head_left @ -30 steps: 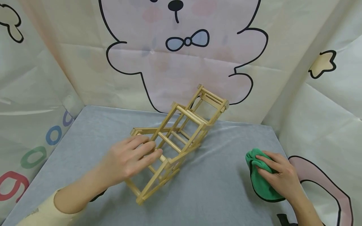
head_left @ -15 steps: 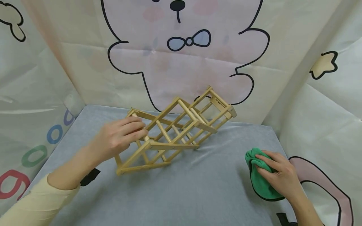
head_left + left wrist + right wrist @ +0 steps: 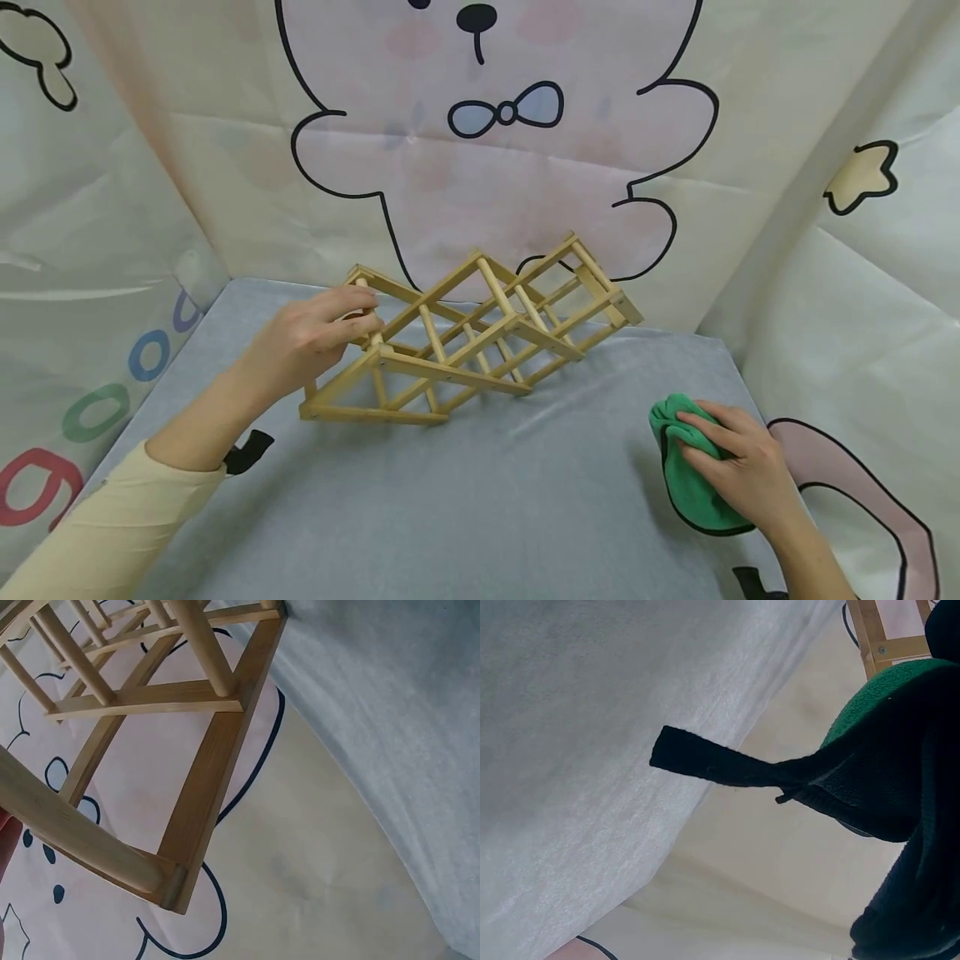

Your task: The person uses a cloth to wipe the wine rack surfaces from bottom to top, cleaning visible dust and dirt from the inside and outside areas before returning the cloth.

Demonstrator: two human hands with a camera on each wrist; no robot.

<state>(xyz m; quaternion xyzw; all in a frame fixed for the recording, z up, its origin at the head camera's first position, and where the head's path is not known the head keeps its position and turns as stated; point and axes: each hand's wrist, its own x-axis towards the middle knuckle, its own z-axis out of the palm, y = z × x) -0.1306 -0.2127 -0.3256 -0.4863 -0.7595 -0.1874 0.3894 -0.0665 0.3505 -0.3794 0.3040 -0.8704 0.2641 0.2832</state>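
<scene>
I'm seeing the left hand gripping a rod at the left end of the wooden rack, which is slanting near the bench's far edge. I'm judging it light, stiff, jointed; rods are offering better hold than slats. Right hand is clutching soft green cloth near the right edge.

Rack partly outside left-wrist view
</scene>
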